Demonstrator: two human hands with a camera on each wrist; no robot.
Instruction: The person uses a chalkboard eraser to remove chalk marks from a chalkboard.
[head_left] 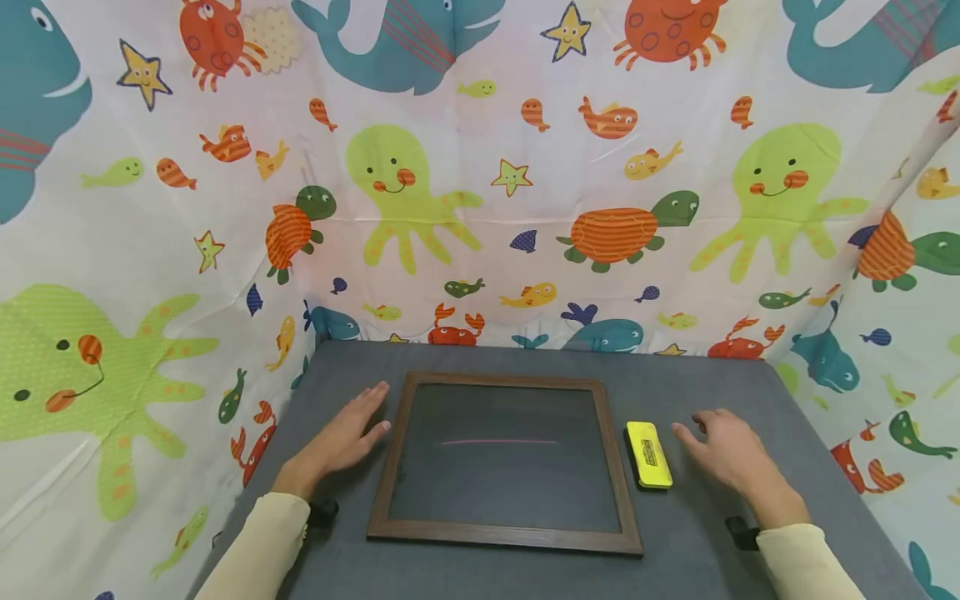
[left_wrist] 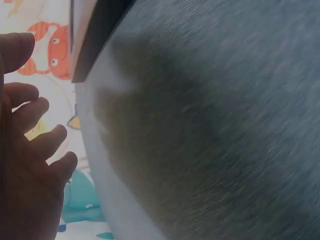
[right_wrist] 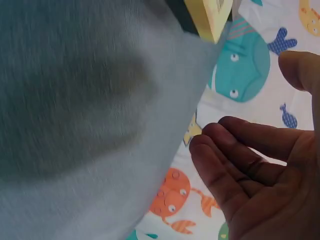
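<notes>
A wood-framed chalkboard (head_left: 510, 492) lies flat on the dark grey table, with one thin reddish line (head_left: 498, 442) drawn across its middle. To its right is a yellow eraser (head_left: 648, 454) with a dark underside and small printing on top. My left hand (head_left: 341, 437) is just left of the frame, fingers nearly straight and holding nothing. Beyond the eraser, to the right, my right hand (head_left: 727, 454) hovers with loosely bent fingers; a gap separates it from the eraser. In the right wrist view that hand (right_wrist: 265, 175) is bare of any object, and the eraser's end (right_wrist: 207, 20) shows at the top.
A grey cloth covers the table (head_left: 540, 575). Behind and on both sides hangs a white curtain (head_left: 480, 292) printed with sea animals, meeting the table's back edge. Dark wrist straps (head_left: 322, 514) sit at the sleeve cuffs.
</notes>
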